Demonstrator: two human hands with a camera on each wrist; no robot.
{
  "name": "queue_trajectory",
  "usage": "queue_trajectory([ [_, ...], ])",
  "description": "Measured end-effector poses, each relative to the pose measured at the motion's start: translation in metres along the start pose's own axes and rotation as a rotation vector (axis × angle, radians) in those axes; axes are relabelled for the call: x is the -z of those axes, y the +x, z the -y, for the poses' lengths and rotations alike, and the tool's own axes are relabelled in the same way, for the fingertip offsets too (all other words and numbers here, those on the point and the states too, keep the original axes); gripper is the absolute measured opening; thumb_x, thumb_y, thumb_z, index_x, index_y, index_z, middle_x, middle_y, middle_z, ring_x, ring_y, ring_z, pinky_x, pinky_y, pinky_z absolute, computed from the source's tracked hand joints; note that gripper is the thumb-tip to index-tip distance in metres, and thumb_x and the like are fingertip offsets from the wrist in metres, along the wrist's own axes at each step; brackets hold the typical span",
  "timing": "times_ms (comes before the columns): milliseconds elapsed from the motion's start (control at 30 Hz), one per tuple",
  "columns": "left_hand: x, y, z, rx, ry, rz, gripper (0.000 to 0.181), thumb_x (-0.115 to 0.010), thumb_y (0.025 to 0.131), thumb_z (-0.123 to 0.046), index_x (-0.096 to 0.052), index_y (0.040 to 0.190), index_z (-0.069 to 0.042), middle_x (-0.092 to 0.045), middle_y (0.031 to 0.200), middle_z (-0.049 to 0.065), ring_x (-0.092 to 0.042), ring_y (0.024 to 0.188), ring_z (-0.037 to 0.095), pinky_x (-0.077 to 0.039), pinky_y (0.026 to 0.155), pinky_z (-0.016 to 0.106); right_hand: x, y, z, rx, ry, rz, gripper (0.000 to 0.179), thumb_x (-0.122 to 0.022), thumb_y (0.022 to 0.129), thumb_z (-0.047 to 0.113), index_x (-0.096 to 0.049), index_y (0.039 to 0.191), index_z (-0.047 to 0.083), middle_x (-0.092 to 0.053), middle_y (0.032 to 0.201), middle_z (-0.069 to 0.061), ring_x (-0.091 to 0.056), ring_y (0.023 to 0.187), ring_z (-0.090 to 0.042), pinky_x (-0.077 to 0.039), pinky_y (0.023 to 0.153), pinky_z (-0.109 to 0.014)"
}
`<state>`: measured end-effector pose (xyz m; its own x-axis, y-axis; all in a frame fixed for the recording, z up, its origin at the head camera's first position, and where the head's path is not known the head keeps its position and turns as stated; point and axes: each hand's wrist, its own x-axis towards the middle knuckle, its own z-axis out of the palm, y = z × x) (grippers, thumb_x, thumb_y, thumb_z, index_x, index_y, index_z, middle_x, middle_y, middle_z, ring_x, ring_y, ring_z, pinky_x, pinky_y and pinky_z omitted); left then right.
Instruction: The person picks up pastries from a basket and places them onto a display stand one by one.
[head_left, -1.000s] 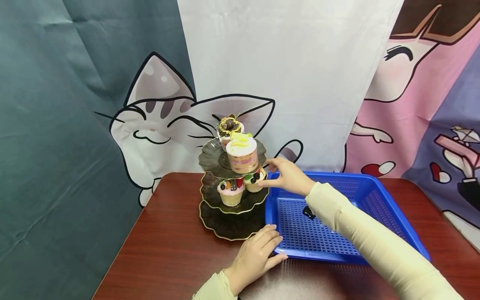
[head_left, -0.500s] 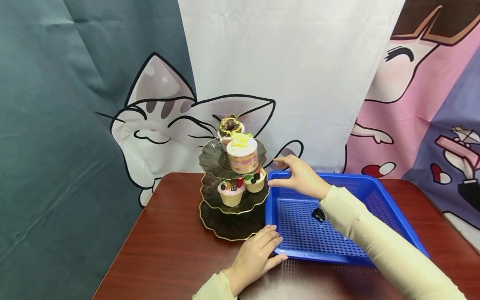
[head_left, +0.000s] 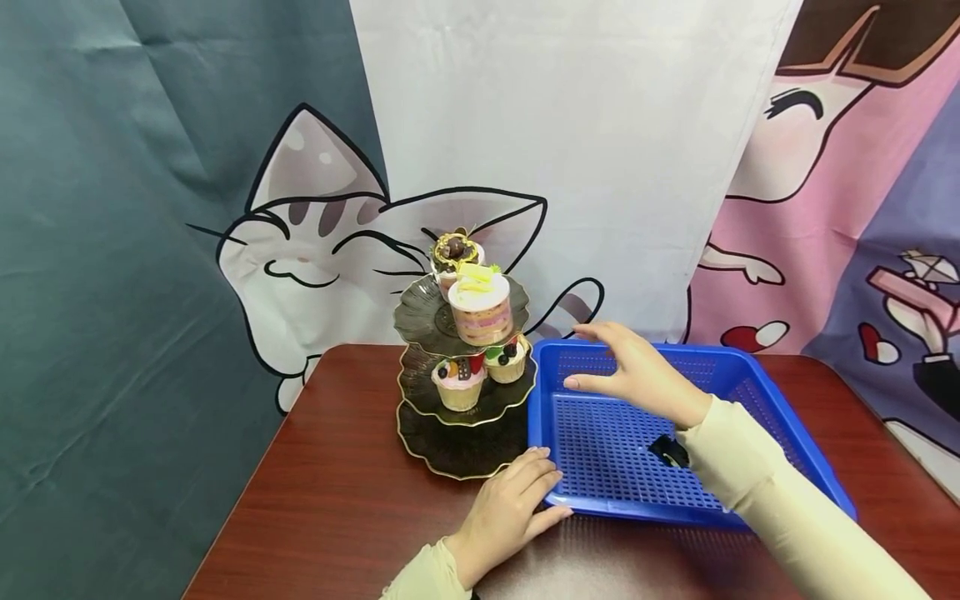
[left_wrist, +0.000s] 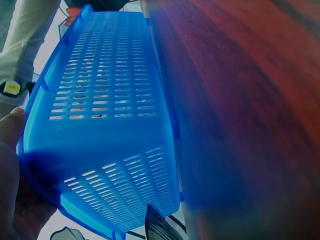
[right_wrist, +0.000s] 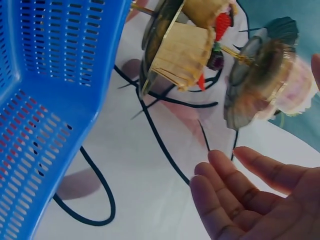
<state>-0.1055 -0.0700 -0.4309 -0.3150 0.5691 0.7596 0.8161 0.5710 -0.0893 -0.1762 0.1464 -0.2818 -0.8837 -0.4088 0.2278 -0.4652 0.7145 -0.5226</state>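
Note:
My left hand [head_left: 512, 510] rests on the near left corner of the blue plastic basket [head_left: 806, 454], fingers over its rim. In the left wrist view, the thumb [left_wrist: 12, 127] touches the rim. My right hand [head_left: 645, 375] hovers above the basket with relaxed fingers and nothing in them. Left of the basket stands a three-tier dark stand [head_left: 423, 312] with gold edges. Its top tier bears a layered dessert cup [head_left: 482, 315] and a chocolate-topped dessert cup [head_left: 455, 254]. On the middle tier sit a pink-topped cupcake [head_left: 459, 387] and a berry-topped cupcake [head_left: 507, 364].
All stands on a reddish-brown wooden table [head_left: 315, 500]. The stand's bottom tier [head_left: 457, 454] lies close beside the basket's left wall. A printed cloth backdrop [head_left: 600, 167] hangs behind the table. A small black device [head_left: 667, 451] is under my right wrist.
My right hand has drawn back rightward from the berry-topped cupcake on the middle tier to above the basket. The left hand and the desserts have stayed in place.

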Motion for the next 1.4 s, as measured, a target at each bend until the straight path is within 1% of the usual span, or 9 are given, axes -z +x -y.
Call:
queue_trajectory([
  [233,0.001,0.0,0.003,-0.002,0.005,0.008,0.033,-0.071,0.085,-0.04,-0.07,0.1,-0.01,-0.068,0.101,0.0,-0.062,0.114,0.015,-0.047,0.106,0.027,0.004,-0.027,0.0,0.012,-0.01,-0.062,0.075,-0.073,0.082,0.043,-0.044,0.141,0.007,-0.05,0.14,-0.014,-0.049,0.125,-0.036,-0.045,0.101,-0.058],
  [433,0.002,-0.001,0.005,0.001,0.006,0.01,0.033,-0.069,0.086,-0.04,-0.07,0.099,-0.01,-0.068,0.1,0.0,-0.062,0.113,0.015,-0.046,0.106,0.027,0.001,-0.049,-0.003,0.033,-0.005,-0.106,0.073,-0.075,0.082,0.037,-0.044,0.14,0.006,-0.05,0.139,-0.015,-0.052,0.121,-0.037,-0.047,0.098,-0.058],
  [700,0.004,-0.001,0.009,0.002,0.005,0.019,0.034,-0.065,0.089,-0.041,-0.071,0.099,-0.009,-0.068,0.1,0.001,-0.062,0.113,0.016,-0.046,0.106,0.027,-0.005,-0.072,-0.005,0.062,-0.034,-0.146,0.073,-0.078,0.08,0.033,-0.045,0.14,0.01,-0.05,0.137,-0.016,-0.044,0.127,-0.036,-0.042,0.097,-0.063],
  [800,0.005,-0.002,0.011,0.006,0.003,0.033,0.035,-0.063,0.091,-0.041,-0.071,0.1,-0.009,-0.068,0.101,0.001,-0.062,0.114,0.016,-0.046,0.107,0.027,-0.009,-0.079,-0.008,0.051,-0.048,-0.15,0.073,-0.078,0.079,0.034,-0.046,0.14,0.01,-0.051,0.136,-0.016,-0.045,0.126,-0.036,-0.043,0.095,-0.065],
  [967,0.007,-0.005,0.013,0.021,-0.002,0.063,0.035,-0.061,0.092,-0.042,-0.071,0.101,-0.01,-0.068,0.103,0.0,-0.061,0.115,0.016,-0.046,0.107,0.027,-0.019,-0.091,-0.014,0.009,-0.06,-0.143,0.072,-0.077,0.079,0.038,-0.047,0.139,0.01,-0.051,0.135,-0.016,-0.044,0.125,-0.037,-0.042,0.094,-0.067],
  [1100,0.009,-0.007,0.014,0.038,-0.003,0.088,0.035,-0.061,0.092,-0.043,-0.07,0.103,-0.011,-0.068,0.104,0.0,-0.061,0.117,0.015,-0.045,0.107,0.026,-0.025,-0.099,-0.017,0.005,-0.074,-0.153,0.073,-0.077,0.078,0.039,-0.047,0.138,0.01,-0.052,0.134,-0.016,-0.046,0.124,-0.037,-0.043,0.093,-0.067],
  [1167,0.011,-0.008,0.015,0.049,-0.006,0.101,0.035,-0.061,0.091,-0.043,-0.07,0.104,-0.011,-0.068,0.106,0.0,-0.061,0.117,0.016,-0.045,0.108,0.026,-0.028,-0.103,-0.018,0.014,-0.089,-0.157,0.074,-0.078,0.077,0.039,-0.048,0.137,0.01,-0.052,0.134,-0.015,-0.046,0.123,-0.035,-0.044,0.092,-0.065],
  [1267,0.013,-0.009,0.016,0.061,-0.001,0.118,0.036,-0.061,0.092,-0.043,-0.071,0.105,-0.012,-0.068,0.107,-0.001,-0.06,0.117,0.015,-0.044,0.108,0.025,-0.033,-0.107,-0.02,0.034,-0.121,-0.142,0.075,-0.079,0.076,0.042,-0.049,0.137,0.011,-0.051,0.134,-0.012,-0.046,0.123,-0.032,-0.047,0.091,-0.063],
  [1400,0.015,-0.011,0.018,0.055,0.013,0.127,0.037,-0.059,0.093,-0.044,-0.071,0.105,-0.012,-0.068,0.108,-0.001,-0.06,0.118,0.015,-0.044,0.108,0.025,-0.042,-0.112,-0.026,0.064,-0.172,-0.123,0.079,-0.079,0.074,0.046,-0.048,0.139,0.015,-0.049,0.137,-0.008,-0.045,0.123,-0.028,-0.05,0.089,-0.06],
])
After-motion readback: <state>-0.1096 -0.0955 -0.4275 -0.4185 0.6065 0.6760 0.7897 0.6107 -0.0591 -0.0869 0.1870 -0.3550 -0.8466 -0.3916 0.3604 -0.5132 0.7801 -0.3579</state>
